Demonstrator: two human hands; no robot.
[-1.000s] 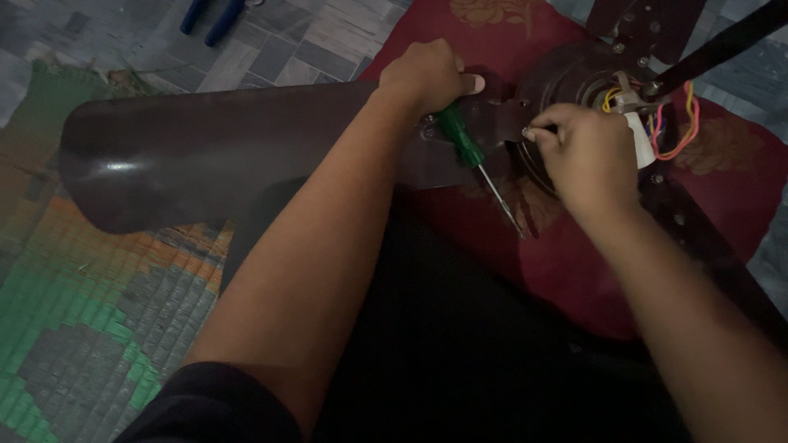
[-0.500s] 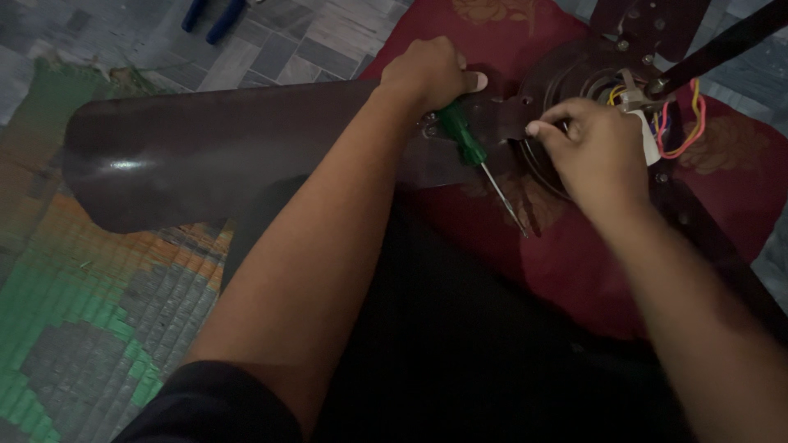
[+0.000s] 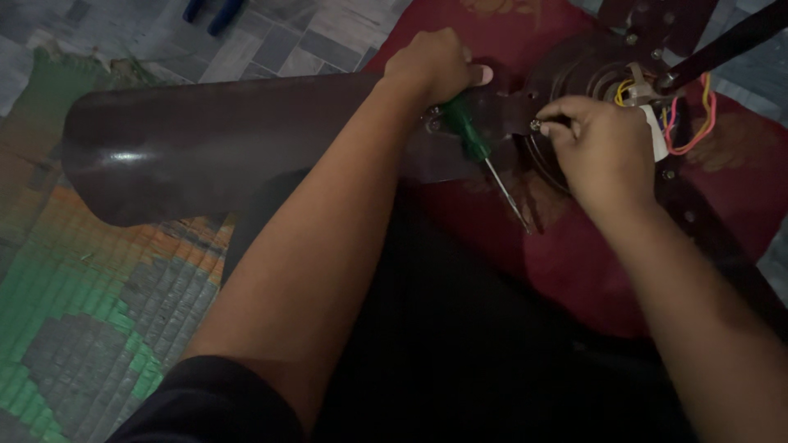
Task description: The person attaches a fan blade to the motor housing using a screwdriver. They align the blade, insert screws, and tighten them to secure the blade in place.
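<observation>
Our left hand [image 3: 431, 67] grips screwdriver [image 3: 474, 141], pressing blade [image 3: 230, 143] | our right hand [image 3: 599, 152] pinches screw [image 3: 535, 125] at hub [image 3: 587, 74]

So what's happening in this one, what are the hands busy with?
A person is working on a dark brown ceiling fan lying on a red patterned cloth over the floor. The left hand presses on the root of one fan blade and also holds a green-handled screwdriver, its tip pointing back toward the person, unused. The right hand pinches a small screw at the blade bracket beside the motor housing, where coloured wires are exposed. A woven green mat lies at left.
</observation>
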